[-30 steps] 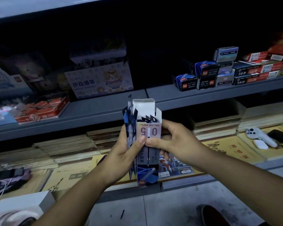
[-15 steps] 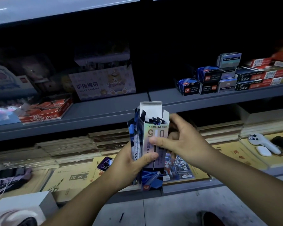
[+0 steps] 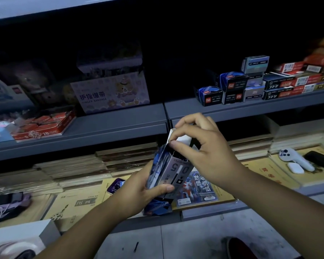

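The left hand [image 3: 137,193] is holding a tall, narrow refill box [image 3: 174,172] in the air in front of the grey shelf [image 3: 120,124], just below its front edge; its grip is clamped round the box's lower half, with the thumb lying across the printed front and the fingers wrapping behind. The box is tilting, with its top leaning to the right and up toward the shelf edge; its top end is standing open and showing a dark inside. The right hand [image 3: 204,146] is coming at the box from above, level with the shelf's front edge; its grip is closing on the white flap [image 3: 181,137] at the top of the box, thumb and forefinger pinching the flap while the other fingers are curling over it.

On the grey shelf, to the left, a finger bandage carton [image 3: 110,94] is standing upright, and further left red pencil boxes [image 3: 45,126] are lying flat; on the shelf's right part small dark blue boxes [image 3: 211,96] are sitting in stacks. Below the shelf, yellow exercise books [image 3: 79,200] are lying in rows; a colourful packet [image 3: 196,186] is lying on them directly behind the held box, and a white controller [image 3: 295,157] is resting on them well to the right.
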A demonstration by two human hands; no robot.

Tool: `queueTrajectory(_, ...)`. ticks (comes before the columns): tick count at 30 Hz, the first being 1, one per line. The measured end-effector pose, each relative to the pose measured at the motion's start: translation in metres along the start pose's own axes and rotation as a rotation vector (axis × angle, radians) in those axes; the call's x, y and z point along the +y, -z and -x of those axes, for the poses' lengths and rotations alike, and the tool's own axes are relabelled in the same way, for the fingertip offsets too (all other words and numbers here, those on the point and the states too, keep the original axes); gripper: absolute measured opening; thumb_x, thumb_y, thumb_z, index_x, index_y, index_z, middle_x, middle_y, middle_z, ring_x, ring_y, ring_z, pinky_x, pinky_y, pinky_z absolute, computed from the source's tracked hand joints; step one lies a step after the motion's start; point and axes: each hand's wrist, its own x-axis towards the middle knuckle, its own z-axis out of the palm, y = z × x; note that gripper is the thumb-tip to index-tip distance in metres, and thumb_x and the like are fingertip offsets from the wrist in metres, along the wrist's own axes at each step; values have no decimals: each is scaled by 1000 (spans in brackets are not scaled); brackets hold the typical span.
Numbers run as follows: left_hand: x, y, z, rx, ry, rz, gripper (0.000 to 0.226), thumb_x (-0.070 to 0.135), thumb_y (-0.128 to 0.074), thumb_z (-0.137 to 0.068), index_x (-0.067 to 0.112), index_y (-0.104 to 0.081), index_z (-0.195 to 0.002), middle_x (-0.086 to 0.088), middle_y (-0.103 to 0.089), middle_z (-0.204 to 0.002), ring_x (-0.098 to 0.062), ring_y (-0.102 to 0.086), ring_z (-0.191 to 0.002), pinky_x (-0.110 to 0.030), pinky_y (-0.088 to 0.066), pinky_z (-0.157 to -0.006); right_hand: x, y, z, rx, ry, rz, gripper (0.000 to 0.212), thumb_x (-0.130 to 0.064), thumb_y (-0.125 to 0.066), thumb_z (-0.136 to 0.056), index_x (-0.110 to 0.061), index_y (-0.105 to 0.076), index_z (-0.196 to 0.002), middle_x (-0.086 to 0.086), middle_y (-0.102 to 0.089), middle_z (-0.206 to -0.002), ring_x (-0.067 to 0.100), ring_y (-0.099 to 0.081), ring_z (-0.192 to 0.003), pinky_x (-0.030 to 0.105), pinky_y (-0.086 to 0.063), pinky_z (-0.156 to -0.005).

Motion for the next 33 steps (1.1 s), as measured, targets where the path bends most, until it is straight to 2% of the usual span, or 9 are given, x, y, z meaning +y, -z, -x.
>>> queueTrajectory(3,-4,5,-2,-14,19,4,54,45,-73,-85,40,-51,-134,21,-70,-123,-4,-69,-114,-34,-57,-99,-1,3,-3,66,8,-107,5,-27,-67,-96,-27,-71,-93,-12,-55,-110,11,-52,-112,20,-38,-96)
queueTrajectory(7,-10,13,-1,-3,39,-25,52,48,-73,-83,48,-50,-130,25,-70,-122,-2,-68,-113,-34,-58,-98,-4,12,-6,171,-83,-325,3,-19,-62,-101,-21,-63,-99,8,-65,-100,29,-62,-83,46,-52,-73)
queueTrajectory(11,-13,14,-1,14,30,-32,50,47,-73,-86,52,-50,-130,20,-70,-124,-6,-69,-114,-38,-58,-97,-5,10,-2,-19,-172,-613,21,1,-71,-90,-15,-60,-99,10,-74,-100,36,-67,-80,35,-54,-69)
queueTrajectory(14,-12,11,-2,3,6,-66,53,50,-71,-85,51,-47,-133,23,-69,-123,-3,-68,-114,-33,-58,-97,-7,5,0,-148,-168,-618,30,6,-78,-82,-12,-67,-103,5,-76,-103,24,-68,-83,37,-61,-78)
queueTrajectory(18,-12,9,-3,-5,-13,-103,53,51,-68,-87,50,-46,-135,25,-67,-126,1,-64,-119,-31,-55,-101,-10,2,2,-196,-134,-516,20,3,-81,-81,-9,-75,-96,12,-74,-99,33,-68,-84,43,-61,-77)
queueTrajectory(20,-16,9,-4,6,-7,-100,49,51,-68,-88,49,-49,-133,26,-68,-124,2,-64,-118,-33,-54,-102,-12,2,1,-147,-177,-553,15,-1,-80,-83,-8,-74,-95,12,-76,-92,32,-68,-75,40,-61,-70)
queueTrajectory(23,-21,14,-4,41,16,-103,46,61,-68,-87,50,-51,-128,29,-68,-119,2,-66,-112,-37,-57,-98,-11,7,-5,85,-270,-752,14,-3,-74,-88,-7,-69,-100,10,-74,-78,24,-64,-61,34,-53,-55)
queueTrajectory(27,-24,22,-2,72,10,-100,47,56,-65,-90,50,-46,-133,29,-65,-124,3,-64,-116,-36,-57,-100,1,16,-9,386,-327,-800,6,-3,-67,-95,-3,-62,-96,14,-67,-77,29,-69,-63,34,-55,-57)
queueTrajectory(33,-22,27,-3,116,-12,-127,48,55,-62,-89,47,-43,-134,29,-63,-125,4,-62,-117,-32,-58,-97,12,14,-8,395,-369,-662,7,-5,-66,-97,-10,-62,-95,8,-70,-77,30,-70,-64,40,-59,-61)
